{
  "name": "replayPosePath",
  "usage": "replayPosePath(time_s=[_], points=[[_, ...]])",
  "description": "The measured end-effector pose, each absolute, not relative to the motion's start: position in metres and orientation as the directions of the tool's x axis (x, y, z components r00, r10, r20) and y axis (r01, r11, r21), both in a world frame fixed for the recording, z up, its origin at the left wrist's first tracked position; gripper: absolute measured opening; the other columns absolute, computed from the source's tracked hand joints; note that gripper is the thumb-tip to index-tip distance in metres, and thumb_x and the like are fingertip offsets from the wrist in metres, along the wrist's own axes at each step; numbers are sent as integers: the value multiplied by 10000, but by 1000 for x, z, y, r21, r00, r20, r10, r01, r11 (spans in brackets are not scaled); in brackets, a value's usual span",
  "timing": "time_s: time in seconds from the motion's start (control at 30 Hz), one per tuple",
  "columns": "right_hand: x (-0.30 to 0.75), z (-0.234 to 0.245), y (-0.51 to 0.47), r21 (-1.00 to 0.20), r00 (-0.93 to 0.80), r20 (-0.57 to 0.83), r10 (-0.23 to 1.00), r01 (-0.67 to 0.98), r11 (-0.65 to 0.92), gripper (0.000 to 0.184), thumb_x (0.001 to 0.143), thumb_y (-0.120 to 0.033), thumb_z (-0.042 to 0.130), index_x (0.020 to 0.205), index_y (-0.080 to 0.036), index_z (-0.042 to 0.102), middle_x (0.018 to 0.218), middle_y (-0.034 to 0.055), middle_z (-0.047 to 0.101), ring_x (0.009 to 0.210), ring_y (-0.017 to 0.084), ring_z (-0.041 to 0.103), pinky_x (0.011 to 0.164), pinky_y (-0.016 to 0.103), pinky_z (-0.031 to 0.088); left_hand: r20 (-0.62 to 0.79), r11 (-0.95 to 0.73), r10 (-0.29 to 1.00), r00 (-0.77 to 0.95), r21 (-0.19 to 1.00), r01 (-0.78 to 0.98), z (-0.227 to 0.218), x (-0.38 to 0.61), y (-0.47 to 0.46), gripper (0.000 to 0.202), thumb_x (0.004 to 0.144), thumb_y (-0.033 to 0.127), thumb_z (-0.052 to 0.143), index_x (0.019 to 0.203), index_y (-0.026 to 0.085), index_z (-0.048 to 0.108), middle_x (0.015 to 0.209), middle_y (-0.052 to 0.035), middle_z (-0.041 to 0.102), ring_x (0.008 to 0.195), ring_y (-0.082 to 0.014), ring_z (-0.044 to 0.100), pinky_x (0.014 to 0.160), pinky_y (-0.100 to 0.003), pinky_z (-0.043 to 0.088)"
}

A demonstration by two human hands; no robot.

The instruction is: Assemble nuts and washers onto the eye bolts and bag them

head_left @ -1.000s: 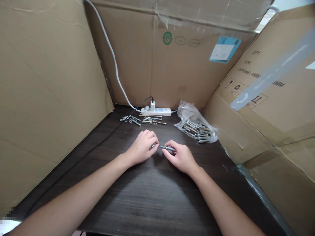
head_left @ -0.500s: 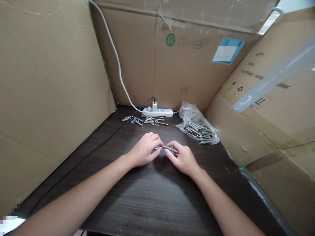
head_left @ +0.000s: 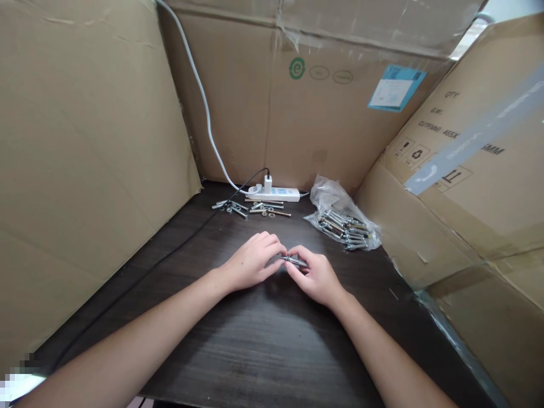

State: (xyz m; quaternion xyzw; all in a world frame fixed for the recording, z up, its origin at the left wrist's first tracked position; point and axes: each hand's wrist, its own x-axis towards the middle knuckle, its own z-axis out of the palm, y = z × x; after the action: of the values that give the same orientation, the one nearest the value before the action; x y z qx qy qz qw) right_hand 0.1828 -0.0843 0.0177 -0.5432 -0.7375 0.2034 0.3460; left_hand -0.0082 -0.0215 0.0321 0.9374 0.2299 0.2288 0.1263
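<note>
My right hand point(head_left: 315, 276) pinches a small silver bolt point(head_left: 294, 261) that lies roughly level just above the dark wooden table point(head_left: 263, 340). My left hand point(head_left: 250, 262) meets it at the bolt's left end, fingertips closed on a small metal piece there; what that piece is stays hidden by the fingers. Both hands touch at the fingertips in the middle of the table.
A clear plastic bag of bolts point(head_left: 343, 224) lies at the back right. Loose bolts, nuts and washers point(head_left: 250, 208) are scattered in front of a white power strip point(head_left: 274, 194) with a white cable and a black cable. Cardboard boxes point(head_left: 85, 141) wall the table on three sides.
My two hands have closed the gap between them: the left fingertips moved right onto the end of the bolt. The view shifted slightly.
</note>
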Motion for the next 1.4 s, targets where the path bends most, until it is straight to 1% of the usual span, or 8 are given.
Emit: replayPosePath(time_s=[0.2, 0.37, 0.47, 0.6, 0.77, 1.0, 1.27, 1.4], points=[[182, 15, -84, -717, -178, 296, 938, 608, 342, 173, 832, -298, 533, 924, -192, 635, 704, 1, 644, 562, 111, 565, 529, 189, 456, 358, -874, 469, 808, 323, 364, 32, -6, -23, 149, 917, 251, 448, 972, 180, 567, 950, -56, 580, 887, -186, 495, 794, -313, 406], [182, 13, -83, -681, -108, 330, 938, 660, 316, 151, 794, -304, 569, 850, -182, 639, 617, -16, 611, 498, 99, 525, 498, 191, 413, 315, -824, 557, 769, 330, 461, 29, -11, -17, 174, 878, 298, 515, 1014, 193, 543, 1005, -55, 562, 930, -206, 491, 808, -333, 403], [183, 13, -82, -674, -84, 338, 937, 674, 304, 142, 776, -298, 580, 823, -178, 637, 609, -17, 609, 497, 96, 520, 490, 185, 398, 240, -783, 615, 751, 304, 543, 23, -15, -10, 154, 868, 306, 524, 963, 188, 547, 985, -51, 556, 913, -204, 483, 784, -330, 397], [183, 13, -82, -668, -81, 336, 939, 682, 298, 138, 774, -289, 572, 815, -176, 639, 608, -16, 613, 493, 95, 517, 491, 187, 386, 177, -779, 616, 767, 277, 562, 16, -17, -3, 112, 883, 284, 495, 908, 188, 546, 950, -40, 557, 889, -195, 477, 762, -322, 385], [183, 13, -82, -662, -78, 332, 940, 690, 291, 143, 776, -297, 570, 805, -176, 640, 589, -18, 602, 479, 94, 503, 488, 191, 378, 241, -789, 603, 760, 319, 525, 19, -14, -5, 82, 870, 259, 503, 885, 183, 530, 917, -31, 560, 864, -183, 481, 760, -313, 388], [182, 12, -81, -689, -70, 339, 938, 661, 298, 149, 784, -297, 567, 832, -172, 632, 584, -23, 568, 476, 91, 483, 477, 185, 379, 396, -820, 558, 729, 397, 412, 33, -11, -18, 128, 904, 269, 449, 970, 177, 508, 908, -44, 545, 856, -177, 496, 785, -311, 415], [180, 14, -84, -713, -78, 392, 917, 604, 357, 131, 781, -273, 570, 831, -165, 624, 580, -29, 546, 470, 79, 452, 462, 177, 362, 343, -787, 546, 764, 523, 327, 30, -8, -25, 122, 912, 261, 461, 997, 181, 497, 910, -26, 570, 805, -138, 539, 721, -257, 433], [180, 14, -83, -711, -81, 367, 927, 618, 336, 140, 786, -283, 561, 824, -168, 630, 579, -26, 559, 465, 81, 455, 457, 179, 355, 327, -787, 546, 772, 515, 338, 31, -8, -25, 131, 913, 263, 464, 1012, 185, 501, 915, -24, 581, 795, -135, 551, 701, -253, 429]])
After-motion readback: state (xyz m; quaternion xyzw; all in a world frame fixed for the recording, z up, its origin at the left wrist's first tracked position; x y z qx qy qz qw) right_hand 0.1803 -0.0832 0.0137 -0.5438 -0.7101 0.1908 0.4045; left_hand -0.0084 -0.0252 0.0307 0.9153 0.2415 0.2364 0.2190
